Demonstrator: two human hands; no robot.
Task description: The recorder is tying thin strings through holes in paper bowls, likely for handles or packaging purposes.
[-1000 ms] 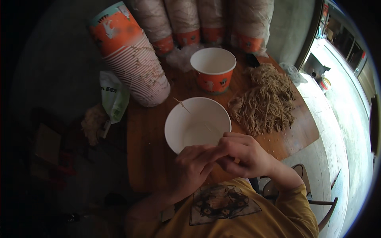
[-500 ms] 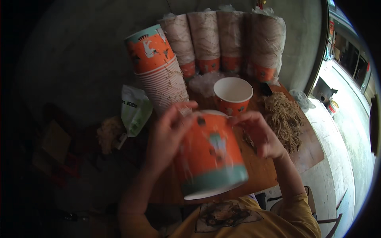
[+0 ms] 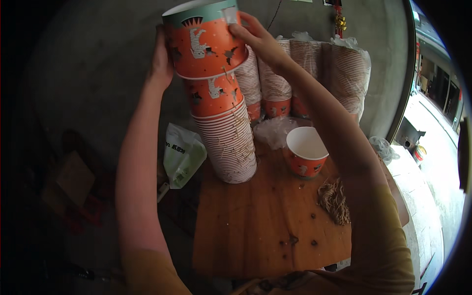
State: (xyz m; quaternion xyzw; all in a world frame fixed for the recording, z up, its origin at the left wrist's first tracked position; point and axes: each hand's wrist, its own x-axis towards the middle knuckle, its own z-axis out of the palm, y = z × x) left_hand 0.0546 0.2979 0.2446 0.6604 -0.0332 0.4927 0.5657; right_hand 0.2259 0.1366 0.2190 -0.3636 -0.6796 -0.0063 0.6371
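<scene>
Between both hands is an orange paper tub (image 3: 209, 46) with a green band, upside down, its rim lowered over the top of a tall stack of like tubs (image 3: 226, 142). My left hand (image 3: 163, 59) presses on the tub's left side; only part of its fingers shows. My right hand (image 3: 253, 37) grips the right side near the green band, thumb against the wall. Strands of twine hang down the stack's right side. An upright orange tub (image 3: 307, 152), white inside, stands on the wooden table (image 3: 255, 221) to the right of the stack.
Plastic-wrapped tub stacks (image 3: 349, 73) line the back wall. A bundle of tan twine (image 3: 335, 201) lies on the right of the table, partly behind my right arm. Crumpled clear plastic (image 3: 275, 132) sits behind the upright tub; a white-green bag (image 3: 182, 155) is left of the stack.
Both hands have carried the tub from near my body up and away to the stack's top. My right arm now reaches across the view.
</scene>
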